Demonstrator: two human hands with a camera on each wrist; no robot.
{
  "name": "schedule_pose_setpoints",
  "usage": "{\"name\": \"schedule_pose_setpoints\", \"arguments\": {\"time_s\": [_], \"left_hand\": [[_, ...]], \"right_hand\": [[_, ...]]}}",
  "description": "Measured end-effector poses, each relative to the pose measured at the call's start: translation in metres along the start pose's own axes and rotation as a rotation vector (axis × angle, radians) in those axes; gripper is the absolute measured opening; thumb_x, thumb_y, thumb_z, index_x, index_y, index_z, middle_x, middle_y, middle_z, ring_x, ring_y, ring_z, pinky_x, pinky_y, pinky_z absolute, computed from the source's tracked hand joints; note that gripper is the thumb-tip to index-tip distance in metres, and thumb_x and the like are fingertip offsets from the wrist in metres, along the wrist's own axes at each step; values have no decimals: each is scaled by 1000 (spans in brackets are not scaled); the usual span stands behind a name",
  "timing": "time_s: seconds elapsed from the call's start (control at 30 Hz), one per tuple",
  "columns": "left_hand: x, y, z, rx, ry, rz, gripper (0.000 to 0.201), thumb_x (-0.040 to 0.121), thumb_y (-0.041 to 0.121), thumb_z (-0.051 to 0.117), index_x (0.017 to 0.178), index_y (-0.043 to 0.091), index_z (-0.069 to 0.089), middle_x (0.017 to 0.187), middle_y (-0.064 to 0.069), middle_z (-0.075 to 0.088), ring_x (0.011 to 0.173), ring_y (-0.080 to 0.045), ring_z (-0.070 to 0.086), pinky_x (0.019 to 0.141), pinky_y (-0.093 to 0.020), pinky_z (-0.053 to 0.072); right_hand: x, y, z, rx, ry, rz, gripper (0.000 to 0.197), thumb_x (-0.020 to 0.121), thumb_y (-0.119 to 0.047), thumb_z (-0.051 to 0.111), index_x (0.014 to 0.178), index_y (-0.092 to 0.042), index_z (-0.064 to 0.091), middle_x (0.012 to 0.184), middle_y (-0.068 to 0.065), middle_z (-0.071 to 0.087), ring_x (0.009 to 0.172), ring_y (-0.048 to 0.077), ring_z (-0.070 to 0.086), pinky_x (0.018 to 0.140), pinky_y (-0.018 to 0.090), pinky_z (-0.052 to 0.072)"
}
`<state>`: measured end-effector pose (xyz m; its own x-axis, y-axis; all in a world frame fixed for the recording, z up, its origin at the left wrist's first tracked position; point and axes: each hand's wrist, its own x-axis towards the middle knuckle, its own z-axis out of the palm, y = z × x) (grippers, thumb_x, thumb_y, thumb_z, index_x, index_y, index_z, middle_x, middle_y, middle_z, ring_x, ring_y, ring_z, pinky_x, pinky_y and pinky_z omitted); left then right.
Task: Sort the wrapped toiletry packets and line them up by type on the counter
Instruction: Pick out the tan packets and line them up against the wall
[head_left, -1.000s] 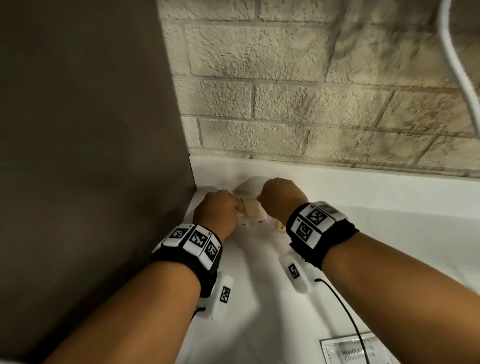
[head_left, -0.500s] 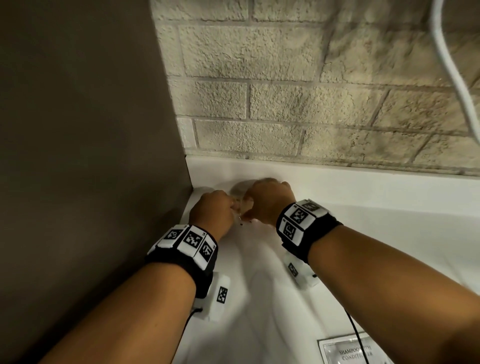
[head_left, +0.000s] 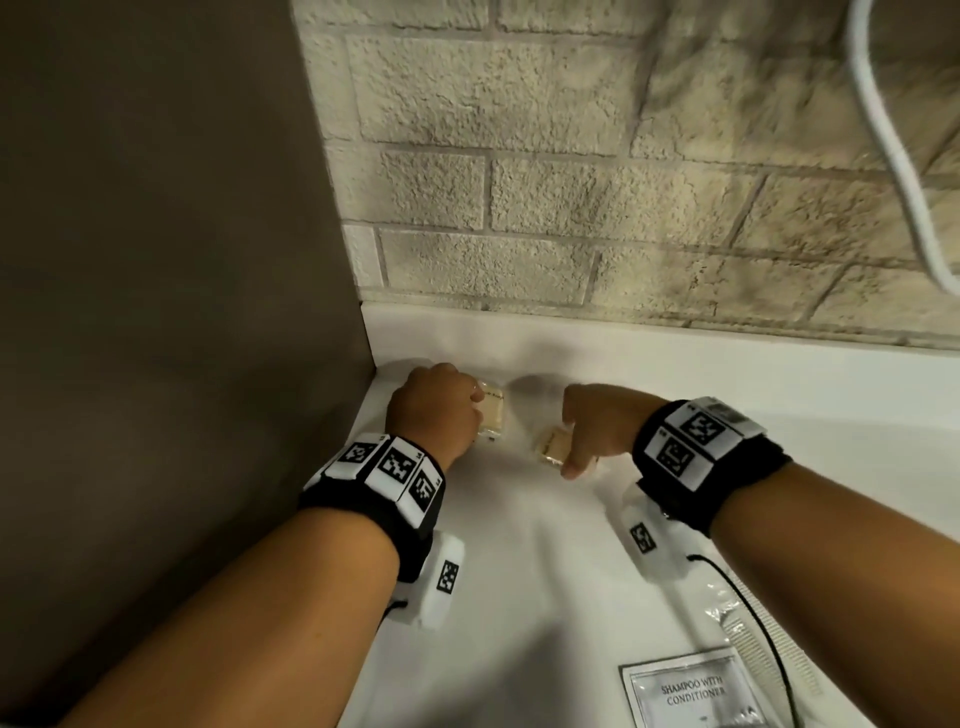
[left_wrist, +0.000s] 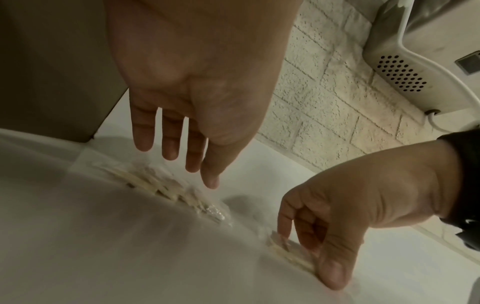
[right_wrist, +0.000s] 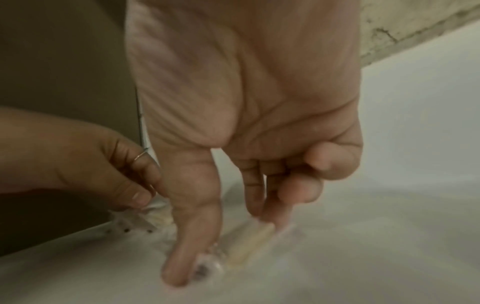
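Cream soap packets in clear wrap (head_left: 492, 413) lie in a short row in the counter's back left corner, and in the left wrist view (left_wrist: 161, 185) they sit side by side. My left hand (head_left: 441, 410) hangs over them with fingers (left_wrist: 168, 144) straight; its thumb is at a wrapper's edge (right_wrist: 140, 222). My right hand (head_left: 569, 457) pinches one more soap packet (head_left: 551, 446) between thumb and fingers (right_wrist: 217, 244), flat on the white counter (head_left: 519, 571) just right of the row.
A dark panel (head_left: 156, 312) closes the left side and a brick wall (head_left: 571, 208) the back. A "shampoo with conditioner" sachet (head_left: 696, 691) and a clear-wrapped white comb (head_left: 753, 639) lie near right. A wall hair-dryer unit (left_wrist: 415, 51) and its white cord (head_left: 883, 130) hang at right.
Both hands were bunched together over the packets in the corner. They have come apart: the right hand has drawn one soap packet to the right and nearer, the left stays at the row.
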<state>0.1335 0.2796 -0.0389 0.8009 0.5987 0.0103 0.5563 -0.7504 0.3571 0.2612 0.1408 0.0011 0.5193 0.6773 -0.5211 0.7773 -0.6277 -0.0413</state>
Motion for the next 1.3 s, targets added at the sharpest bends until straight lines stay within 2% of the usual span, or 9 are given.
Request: {"name": "schedule_pose_setpoints", "arguments": {"time_s": [0.07, 0.13, 0.27, 0.37, 0.5, 0.63, 0.77, 1.07, 1.3], "left_hand": [[0, 2, 0, 2, -7, -5, 27, 88, 21, 57, 111, 24, 72, 120, -2, 60, 114, -25, 53, 93, -37, 48], [-1, 3, 1, 15, -14, -11, 26, 89, 21, 57, 109, 25, 72, 119, -2, 60, 113, -25, 54, 92, -36, 49], [-1, 5, 0, 12, -17, -26, 23, 89, 21, 58, 104, 27, 74, 118, -1, 61, 112, -25, 55, 93, -37, 50], [-3, 5, -1, 2, -25, -27, 26, 90, 17, 56, 106, 26, 73, 120, -2, 61, 115, -26, 54, 95, -39, 49], [-3, 4, -5, -11, -13, -13, 27, 88, 11, 53, 102, 21, 74, 116, -6, 62, 113, -29, 55, 90, -38, 50], [-2, -6, -15, 35, -13, -98, 31, 81, 3, 50, 107, 12, 65, 118, -12, 56, 111, -34, 53, 90, -41, 49], [-8, -6, -27, 203, -93, -271, 33, 89, 1, 45, 120, 4, 55, 131, -17, 47, 121, -34, 49, 97, -41, 44], [-5, -8, -21, 242, -173, -297, 30, 87, -3, 47, 110, 3, 65, 124, -16, 56, 113, -35, 57, 95, -39, 49], [-2, -15, -20, 183, -149, -260, 34, 86, 2, 49, 117, 9, 59, 128, -15, 51, 116, -33, 54, 97, -40, 48]], "right_hand": [[10, -2, 3, -51, 4, 6, 38, 67, -40, 81, 73, -10, 59, 66, -3, 57, 74, 23, 59, 78, 32, 53], [11, -6, -3, -68, -18, 56, 42, 76, -41, 74, 57, -12, 50, 48, -4, 51, 57, 19, 51, 70, 28, 47], [18, -8, -10, 485, -24, 100, 22, 93, -20, 57, 85, -1, 63, 61, 6, 59, 52, 17, 52, 60, 26, 46], [17, -20, -9, 1027, 42, 122, 9, 93, 1, 53, 86, 2, 58, 65, 14, 59, 43, 18, 58, 40, 23, 46], [27, -20, -4, 660, 140, 108, 18, 95, -6, 48, 106, 1, 61, 90, 17, 73, 78, 30, 73, 74, 38, 60], [15, -20, -2, 349, 356, -29, 28, 86, -24, 66, 113, -18, 65, 119, 4, 63, 110, 23, 61, 92, 32, 49], [6, -34, 2, 208, 292, -125, 46, 76, -37, 75, 117, -21, 63, 125, 1, 57, 113, 21, 55, 95, 32, 46], [-2, -46, 1, 161, 309, -165, 48, 77, -30, 76, 121, -23, 60, 121, 2, 57, 108, 22, 58, 82, 30, 46], [5, -46, 3, 183, 323, -154, 55, 73, -33, 78, 124, -26, 59, 124, 0, 56, 112, 23, 57, 90, 34, 49]]}}
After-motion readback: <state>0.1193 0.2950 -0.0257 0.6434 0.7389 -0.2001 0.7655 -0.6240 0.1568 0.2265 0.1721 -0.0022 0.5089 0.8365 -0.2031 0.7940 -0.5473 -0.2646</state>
